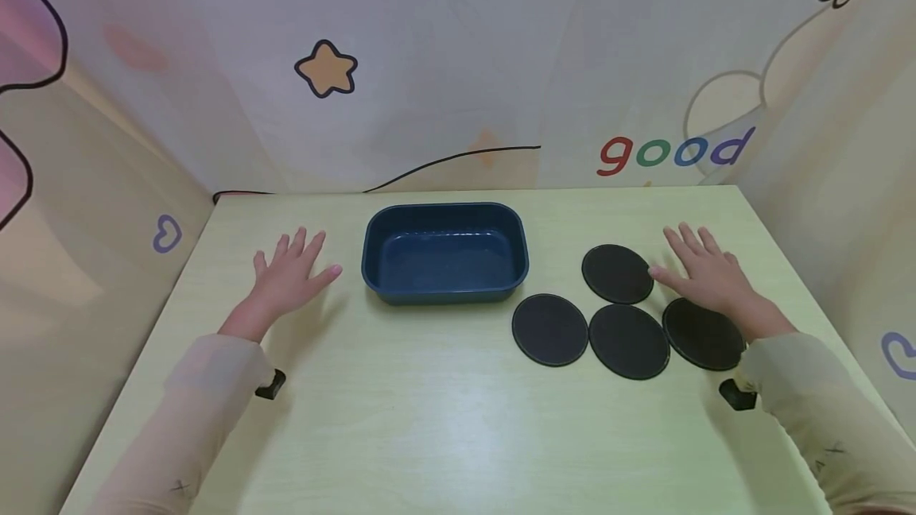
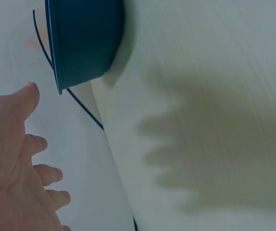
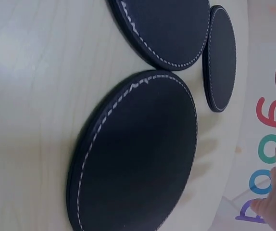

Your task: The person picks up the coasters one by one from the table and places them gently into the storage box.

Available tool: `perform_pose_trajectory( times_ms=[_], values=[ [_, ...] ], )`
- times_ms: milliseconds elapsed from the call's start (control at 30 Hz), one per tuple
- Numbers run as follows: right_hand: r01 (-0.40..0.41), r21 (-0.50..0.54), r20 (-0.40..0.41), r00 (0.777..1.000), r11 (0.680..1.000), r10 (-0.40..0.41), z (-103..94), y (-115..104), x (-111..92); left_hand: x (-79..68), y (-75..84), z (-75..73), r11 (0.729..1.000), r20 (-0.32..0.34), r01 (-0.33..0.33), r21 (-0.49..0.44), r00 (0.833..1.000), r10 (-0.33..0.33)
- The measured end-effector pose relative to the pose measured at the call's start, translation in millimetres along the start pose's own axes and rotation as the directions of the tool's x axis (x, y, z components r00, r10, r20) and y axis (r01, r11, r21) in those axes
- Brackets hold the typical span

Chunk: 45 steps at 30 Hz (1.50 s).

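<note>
Tabletop (image 1: 429, 420) bears discs (image 3: 138, 154) whose stitching (image 3: 134, 87) only the right-wrist view resolves.

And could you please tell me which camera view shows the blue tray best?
The head view: it shows the whole blue tray, inside included. The left wrist view shows only part of its outside, cut off by the frame's top; the right wrist view shows none of it.
</note>
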State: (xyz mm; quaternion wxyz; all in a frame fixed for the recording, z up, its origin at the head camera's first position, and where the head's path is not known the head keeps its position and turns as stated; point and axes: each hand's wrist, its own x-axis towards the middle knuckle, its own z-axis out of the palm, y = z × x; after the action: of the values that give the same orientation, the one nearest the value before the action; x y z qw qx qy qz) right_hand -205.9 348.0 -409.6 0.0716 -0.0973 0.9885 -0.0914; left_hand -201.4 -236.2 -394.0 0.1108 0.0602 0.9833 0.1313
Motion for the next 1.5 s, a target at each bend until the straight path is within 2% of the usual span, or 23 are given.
perform_pose_trajectory(
  times_ms=[267,533,667,767,933,1033,1167,1267,1500],
  values=[
    [0.019,-0.006,0.013,1.000,1.000,-0.019,11.1,-8.9,11.3,17.3,13.3,10.8,0.997,-0.059,-0.040,-0.061,0.998,0.037],
    [0.021,-0.016,0.020,1.000,1.000,-0.021,21.0,-15.0,21.1,33.4,22.1,24.2,0.983,-0.161,-0.109,-0.149,0.983,0.085],
    [0.012,0.021,0.024,1.000,1.000,-0.012,23.1,-17.0,24.6,37.4,26.4,26.6,0.972,-0.203,-0.120,-0.202,0.976,0.078],
    [-0.004,0.064,0.027,1.000,0.998,0.002,23.3,-18.4,27.9,41.3,28.5,27.0,0.958,-0.220,-0.096,-0.271,0.975,0.036],
    [-0.039,0.157,0.033,0.999,0.987,0.034,23.1,-18.9,33.5,47.5,29.9,27.5,0.907,-0.219,-0.025,-0.421,0.973,-0.075],
    [-0.063,0.236,0.055,0.997,0.970,0.052,22.2,-17.6,35.5,50.1,30.7,28.2,0.865,-0.196,-0.002,-0.502,0.974,-0.111],
    [-0.110,0.353,0.103,0.992,0.929,0.078,21.1,-15.3,37.2,51.9,31.6,29.2,0.794,-0.137,0.031,-0.607,0.980,-0.142],
    [-0.148,0.421,0.127,0.987,0.895,0.103,21.0,-13.9,38.1,53.0,32.3,29.6,0.751,-0.103,0.056,-0.657,0.981,-0.163],
    [-0.214,0.492,0.155,0.975,0.844,0.157,21.8,-11.3,38.9,56.9,35.9,28.4,0.674,-0.025,0.103,-0.731,0.984,-0.178]
  ],
)
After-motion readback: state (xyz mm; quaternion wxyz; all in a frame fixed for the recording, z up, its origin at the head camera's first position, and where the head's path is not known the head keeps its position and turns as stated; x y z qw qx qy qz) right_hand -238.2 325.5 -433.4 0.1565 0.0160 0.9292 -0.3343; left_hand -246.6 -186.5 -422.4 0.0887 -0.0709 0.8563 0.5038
